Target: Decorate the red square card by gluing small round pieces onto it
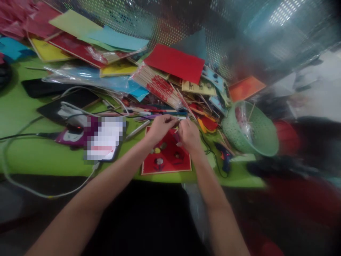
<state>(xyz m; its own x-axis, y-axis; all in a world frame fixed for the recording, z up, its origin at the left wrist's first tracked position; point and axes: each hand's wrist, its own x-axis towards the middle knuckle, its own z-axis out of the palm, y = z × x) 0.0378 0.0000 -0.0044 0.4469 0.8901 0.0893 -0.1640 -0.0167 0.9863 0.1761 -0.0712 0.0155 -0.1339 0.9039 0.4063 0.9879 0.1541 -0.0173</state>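
Nearly touching — hands [189,132] | both curled; closure, hold: cannot tell | above red board [169,152]

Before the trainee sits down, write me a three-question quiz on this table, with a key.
1. Which thing lies beneath the two hands?
A) the phone
B) the red board
C) the orange panel
2. True or false: the left hand and the right hand are close together.
3. Fill in the colour: the basket to the right of the hands is ____.

Key: 1. B; 2. True; 3. green.
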